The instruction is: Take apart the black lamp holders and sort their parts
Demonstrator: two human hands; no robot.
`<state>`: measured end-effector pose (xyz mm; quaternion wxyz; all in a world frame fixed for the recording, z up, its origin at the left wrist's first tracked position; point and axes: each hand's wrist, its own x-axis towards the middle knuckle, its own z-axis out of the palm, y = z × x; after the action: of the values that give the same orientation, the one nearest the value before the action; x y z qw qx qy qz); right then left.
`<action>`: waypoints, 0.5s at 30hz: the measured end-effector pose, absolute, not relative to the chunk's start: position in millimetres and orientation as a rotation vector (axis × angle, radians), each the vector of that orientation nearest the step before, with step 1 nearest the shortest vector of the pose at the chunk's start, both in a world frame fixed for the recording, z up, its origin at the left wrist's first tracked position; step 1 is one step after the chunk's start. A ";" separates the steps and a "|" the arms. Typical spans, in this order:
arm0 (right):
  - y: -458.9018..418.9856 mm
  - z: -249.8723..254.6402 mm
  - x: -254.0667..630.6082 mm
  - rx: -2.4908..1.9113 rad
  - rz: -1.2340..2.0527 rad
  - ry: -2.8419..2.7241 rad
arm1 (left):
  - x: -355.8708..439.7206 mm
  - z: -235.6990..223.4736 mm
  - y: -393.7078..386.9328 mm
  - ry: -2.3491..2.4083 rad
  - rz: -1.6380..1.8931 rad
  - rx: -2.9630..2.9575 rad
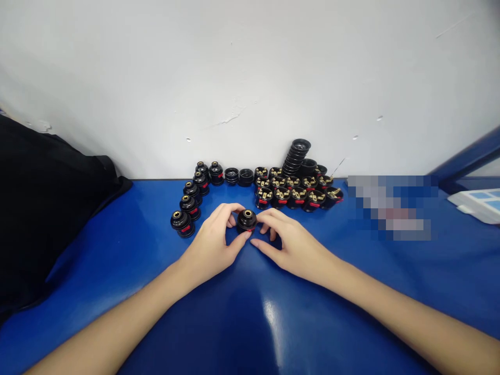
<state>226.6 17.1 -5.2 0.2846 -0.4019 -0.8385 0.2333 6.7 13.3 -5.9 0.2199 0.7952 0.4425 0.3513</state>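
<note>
A black lamp holder (247, 219) with a brass threaded hole on top and a red tab low on its side stands upright between my hands. My left hand (219, 234) grips it from the left, thumb at the front and fingers behind. On the other side, my right hand (287, 234) curves around with thumb and index finger apart. Its index fingertip is at the holder's right edge; whether it touches, I cannot tell. Behind to the left, several closed lamp holders (189, 207) form a line. To the right sit several open socket bodies (298, 197) with brass contacts and red tabs.
Two black caps (238, 176) lie by the wall, and a leaning stack of black rings (296, 156) rises behind the socket bodies. Black cloth (47, 208) covers the left of the blue table (156, 323). A white-and-blue box (478, 204) is at far right, beside a blurred patch.
</note>
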 end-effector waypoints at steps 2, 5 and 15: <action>14.3 -9.0 225.3 -1.037 0.627 -2.247 | 9.1 -6.1 11.1 1.188 0.966 2.098; 13.4 -11.4 223.1 -1.016 0.763 -2.167 | 12.1 -6.0 8.1 1.122 1.036 1.945; 16.3 -21.1 220.9 -0.937 1.374 -1.546 | 1.4 7.0 12.2 1.106 0.866 2.233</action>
<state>220.9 16.3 -21.1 0.4217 -0.3743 -0.6174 0.5486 1.4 12.2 7.0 0.2491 0.8198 0.4060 0.3178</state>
